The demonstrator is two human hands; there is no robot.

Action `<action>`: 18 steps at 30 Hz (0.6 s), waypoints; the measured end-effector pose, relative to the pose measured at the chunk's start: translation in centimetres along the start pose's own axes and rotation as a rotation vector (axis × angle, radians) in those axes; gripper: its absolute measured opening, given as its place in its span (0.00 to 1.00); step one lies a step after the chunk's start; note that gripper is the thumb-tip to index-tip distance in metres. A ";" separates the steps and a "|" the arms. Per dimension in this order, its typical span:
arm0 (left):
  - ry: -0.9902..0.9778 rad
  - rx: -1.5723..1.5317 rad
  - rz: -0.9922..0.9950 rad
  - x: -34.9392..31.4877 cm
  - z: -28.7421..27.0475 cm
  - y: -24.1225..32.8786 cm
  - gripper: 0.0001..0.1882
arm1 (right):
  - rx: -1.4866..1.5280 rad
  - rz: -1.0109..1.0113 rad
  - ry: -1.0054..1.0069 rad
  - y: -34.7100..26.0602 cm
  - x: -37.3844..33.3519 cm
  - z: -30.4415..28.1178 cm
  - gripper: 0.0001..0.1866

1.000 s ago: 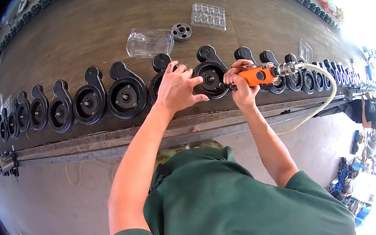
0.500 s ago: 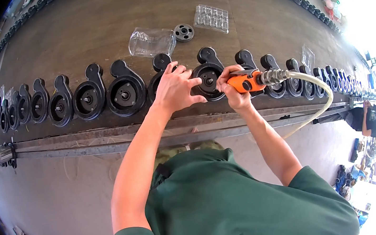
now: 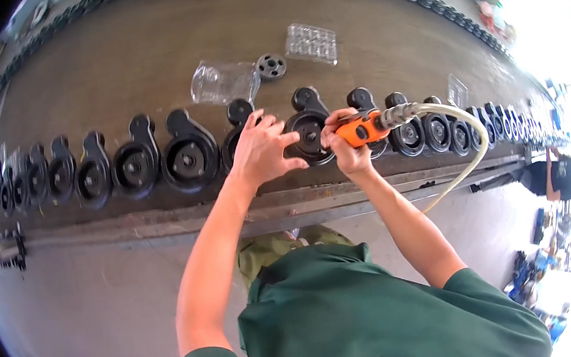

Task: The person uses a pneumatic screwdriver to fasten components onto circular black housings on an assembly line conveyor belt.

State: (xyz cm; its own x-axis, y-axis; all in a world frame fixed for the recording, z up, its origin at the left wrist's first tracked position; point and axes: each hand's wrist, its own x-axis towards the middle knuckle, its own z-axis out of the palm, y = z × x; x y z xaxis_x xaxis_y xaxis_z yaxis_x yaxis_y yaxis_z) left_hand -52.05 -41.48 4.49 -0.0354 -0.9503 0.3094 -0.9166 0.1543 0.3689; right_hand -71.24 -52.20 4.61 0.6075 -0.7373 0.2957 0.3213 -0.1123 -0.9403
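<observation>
Between my hands lies a black round plastic housing [image 3: 309,131] with a knob-like upper end and a small metal stud at its centre. My right hand [image 3: 351,157] is wrapped round an orange air tool [image 3: 362,130], its working end turned toward this housing and hidden by my fingers. A pale hose [image 3: 476,124] curves away from the tool's metal fitting. My left hand [image 3: 262,154] is open with fingers spread, over the neighbouring housing [image 3: 239,110] and partly covering it. Its thumb and forefinger reach toward the middle housing's left rim; whether they touch it I cannot tell.
More black housings [image 3: 189,152] stand in a long row along the bench's near edge [image 3: 160,222]. Beyond them lie a spoked black disc [image 3: 271,66], a clear plastic tray [image 3: 311,43] and a clear plastic shell [image 3: 221,81]. Another person [image 3: 561,176] is at the far right.
The view has shifted, so the bench and its row sit lower in the picture. Both hands stay by the same housings, and my right hand still grips the air tool.
</observation>
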 end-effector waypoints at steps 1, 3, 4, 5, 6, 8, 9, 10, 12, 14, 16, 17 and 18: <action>0.046 0.002 0.012 0.0 0.0 0.1 0.28 | -0.092 -0.034 0.011 -0.4 0.2 0.4 0.13; 0.028 -0.005 0.018 0.2 -0.1 0.2 0.28 | -0.164 -0.045 0.124 -1.0 0.6 1.3 0.14; -0.010 0.001 -0.001 0.0 -0.4 0.3 0.28 | -0.154 -0.026 0.196 -1.4 0.9 2.1 0.15; 0.009 0.005 0.006 0.2 -0.6 0.2 0.28 | -0.193 0.023 0.187 -1.5 1.1 2.0 0.16; 0.015 0.008 0.020 0.1 -0.4 0.4 0.28 | -0.068 -0.022 0.249 -1.8 0.4 2.3 0.17; 0.061 0.001 0.034 0.0 0.1 0.4 0.30 | -0.183 -0.069 0.230 -5.6 -0.2 2.5 0.17; 0.004 -0.028 0.012 0.4 -0.2 0.9 0.30 | -0.164 -0.081 0.240 -7.5 -0.6 2.4 0.17; -0.010 -0.024 -0.008 0.4 -0.6 1.0 0.31 | -0.150 -0.129 0.212 -8.7 -1.0 1.7 0.18; 0.081 -0.010 0.008 0.5 0.0 1.2 0.27 | -0.237 -0.196 0.246 -10.1 -1.8 -1.0 0.18; 0.169 -0.102 -0.055 2.1 0.4 3.0 0.24 | -0.209 -0.241 0.314 -11.6 -2.1 -3.5 0.17; 0.194 -0.153 -0.061 4.8 0.7 5.8 0.19 | -0.110 -0.240 0.418 -12.3 -2.0 -6.0 0.17; 0.154 -0.124 -0.037 6.0 1.1 6.9 0.20 | -0.044 -0.236 0.401 -12.4 -1.9 -7.3 0.16; 0.114 -0.095 -0.015 7.2 1.5 8.0 0.21 | 0.022 -0.232 0.381 -12.4 -1.7 -8.6 0.15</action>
State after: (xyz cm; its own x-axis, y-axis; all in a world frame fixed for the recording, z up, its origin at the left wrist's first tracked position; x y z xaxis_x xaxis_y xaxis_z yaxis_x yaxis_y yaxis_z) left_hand -60.21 -47.46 8.33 0.0285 -0.9167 0.3986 -0.8748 0.1701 0.4537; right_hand -82.50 -55.26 14.36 0.2081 -0.8876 0.4110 0.4350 -0.2924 -0.8516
